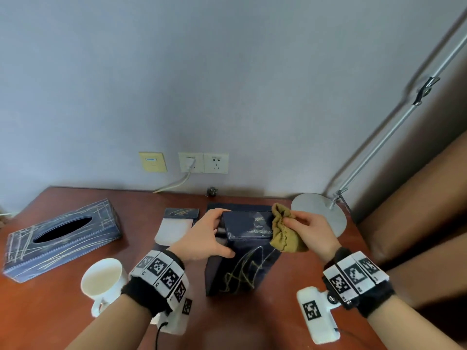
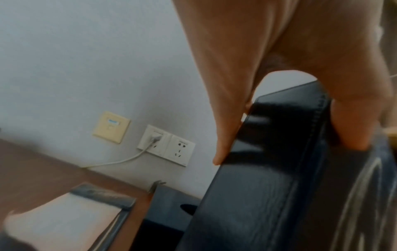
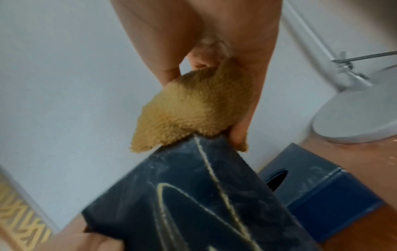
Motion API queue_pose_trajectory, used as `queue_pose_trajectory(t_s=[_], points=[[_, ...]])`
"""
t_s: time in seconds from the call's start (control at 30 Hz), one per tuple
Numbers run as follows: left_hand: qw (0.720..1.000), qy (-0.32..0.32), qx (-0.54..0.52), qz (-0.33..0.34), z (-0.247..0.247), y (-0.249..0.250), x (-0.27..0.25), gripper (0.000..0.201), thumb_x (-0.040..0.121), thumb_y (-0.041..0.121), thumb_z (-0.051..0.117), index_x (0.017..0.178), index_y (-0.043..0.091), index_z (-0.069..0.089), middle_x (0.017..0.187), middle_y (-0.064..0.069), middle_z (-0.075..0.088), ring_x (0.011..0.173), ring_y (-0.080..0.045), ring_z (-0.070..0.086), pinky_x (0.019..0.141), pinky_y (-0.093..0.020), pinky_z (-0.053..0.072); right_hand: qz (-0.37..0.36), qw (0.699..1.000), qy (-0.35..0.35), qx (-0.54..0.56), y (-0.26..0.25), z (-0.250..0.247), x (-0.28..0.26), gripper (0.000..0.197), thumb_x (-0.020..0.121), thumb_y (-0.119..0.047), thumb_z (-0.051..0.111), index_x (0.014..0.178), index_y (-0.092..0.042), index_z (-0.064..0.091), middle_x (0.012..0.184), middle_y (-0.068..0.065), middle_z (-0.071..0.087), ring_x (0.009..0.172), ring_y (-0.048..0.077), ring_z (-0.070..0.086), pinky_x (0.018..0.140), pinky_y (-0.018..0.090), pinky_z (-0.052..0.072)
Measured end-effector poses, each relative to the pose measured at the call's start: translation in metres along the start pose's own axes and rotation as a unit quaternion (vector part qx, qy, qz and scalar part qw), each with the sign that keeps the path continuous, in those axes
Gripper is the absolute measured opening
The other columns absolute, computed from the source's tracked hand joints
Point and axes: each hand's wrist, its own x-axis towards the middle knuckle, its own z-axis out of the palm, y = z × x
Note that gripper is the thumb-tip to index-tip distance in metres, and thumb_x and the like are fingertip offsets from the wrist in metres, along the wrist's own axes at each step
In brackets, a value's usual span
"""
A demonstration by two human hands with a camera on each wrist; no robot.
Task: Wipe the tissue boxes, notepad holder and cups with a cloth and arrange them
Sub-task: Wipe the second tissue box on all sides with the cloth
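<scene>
A dark blue tissue box (image 1: 242, 263) with gold scribbles stands on end at the table's centre. My left hand (image 1: 209, 238) grips its upper left side, fingers (image 2: 225, 127) along one face and the thumb on the other. My right hand (image 1: 308, 231) pinches a bunched mustard cloth (image 1: 283, 231) and presses it on the box's top right edge (image 3: 193, 195). A second tissue box (image 1: 63, 238) lies at the left. A third tissue box (image 3: 318, 186) lies flat behind the held one. The notepad holder (image 1: 177, 223) lies left of centre. A white cup (image 1: 103, 281) stands near my left wrist.
A grey lamp base (image 1: 318, 210) with its slanted arm stands at the back right. Wall sockets (image 1: 203, 162) with a white cable sit above the table's rear edge. A brown padded seat (image 1: 417, 223) borders the table on the right.
</scene>
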Motion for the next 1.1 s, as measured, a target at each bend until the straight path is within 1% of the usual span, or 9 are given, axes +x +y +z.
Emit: queue_pose_trajectory(t_s=[0.17,0.4,0.53,0.63,0.7,0.77,0.9,1.0,1.1], points=[[0.997,0.002,-0.074,-0.008,-0.006,-0.017,-0.006,0.084,0.053,-0.003,0.081,0.125,0.023,0.047,0.127,0.002,0.06,0.123,-0.009,0.053,0.108,-0.039,0.039,-0.053,0.983,-0.008,-0.175,-0.024,0.006,-0.014,0.022,0.086,-0.027,0.061,0.105,-0.022,0.07,0.097,0.001,0.071,0.096,0.018,0.062,0.089,0.031,0.047],[0.998,-0.047,-0.022,-0.019,-0.01,-0.013,-0.001,0.113,0.063,0.005,0.085,0.146,0.037,0.014,0.143,0.013,0.038,0.133,-0.006,0.038,0.113,-0.032,0.032,-0.13,0.942,0.03,-0.307,-0.052,0.009,-0.031,0.034,0.091,-0.028,0.052,0.125,-0.029,0.056,0.112,-0.001,0.068,0.107,0.021,0.059,0.091,0.029,0.042],[1.0,-0.003,0.006,0.007,-0.006,-0.016,0.002,0.095,0.054,0.022,0.091,0.129,0.043,0.036,0.133,0.016,0.051,0.123,-0.003,0.049,0.107,-0.034,0.041,-0.278,0.927,0.002,-0.253,-0.075,0.029,-0.042,0.042,0.09,-0.016,0.054,0.13,-0.027,0.052,0.129,-0.005,0.058,0.119,0.012,0.053,0.097,0.012,0.028],[0.997,0.03,0.05,0.052,-0.007,-0.021,0.003,0.08,0.057,0.017,0.09,0.124,0.021,0.047,0.113,0.012,0.062,0.105,0.008,0.057,0.092,-0.013,0.045,-0.35,0.872,-0.128,-0.318,-0.072,0.059,-0.041,0.042,0.093,-0.019,0.045,0.134,-0.022,0.048,0.147,-0.003,0.039,0.137,0.014,0.033,0.113,0.026,0.011],[0.994,0.028,0.064,0.085,-0.009,-0.021,0.003,0.068,0.061,0.011,0.087,0.117,0.015,0.049,0.109,0.008,0.06,0.1,0.011,0.057,0.084,-0.005,0.041,-0.365,0.837,-0.173,-0.368,-0.06,0.075,-0.043,0.044,0.088,-0.026,0.034,0.125,-0.018,0.057,0.141,0.003,0.048,0.133,0.021,0.041,0.113,0.044,0.025],[0.991,0.03,0.097,0.092,-0.01,-0.019,0.002,0.066,0.059,0.021,0.087,0.112,0.023,0.048,0.107,0.012,0.058,0.099,0.014,0.055,0.082,-0.002,0.039,-0.363,0.845,-0.176,-0.35,-0.047,0.079,-0.041,0.045,0.082,-0.026,0.035,0.113,-0.014,0.066,0.128,0.007,0.06,0.121,0.026,0.054,0.102,0.048,0.042],[0.989,0.039,0.135,0.045,-0.012,-0.018,0.005,0.08,0.046,0.05,0.086,0.114,0.034,0.047,0.108,0.017,0.062,0.102,0.007,0.057,0.09,-0.013,0.044,-0.379,0.855,-0.139,-0.327,-0.036,0.066,-0.039,0.045,0.083,-0.025,0.035,0.117,-0.013,0.064,0.13,0.004,0.058,0.125,0.02,0.051,0.107,0.032,0.027],[0.991,0.04,0.128,0.016,-0.012,-0.017,0.006,0.083,0.046,0.038,0.091,0.115,0.033,0.046,0.113,0.012,0.063,0.108,-0.004,0.058,0.1,-0.03,0.046,-0.379,0.871,-0.086,-0.302,-0.02,0.043,-0.04,0.037,0.082,-0.017,0.044,0.112,-0.013,0.065,0.126,0.004,0.061,0.12,0.017,0.055,0.103,0.03,0.035],[0.992,0.031,0.123,0.004,-0.01,-0.014,0.005,0.081,0.051,0.029,0.092,0.116,0.031,0.044,0.116,0.01,0.062,0.112,-0.007,0.057,0.103,-0.034,0.044,-0.339,0.9,-0.04,-0.272,0.0,0.014,-0.036,0.037,0.08,0.002,0.06,0.115,-0.012,0.064,0.128,0.004,0.059,0.119,0.017,0.054,0.103,0.014,0.029]])
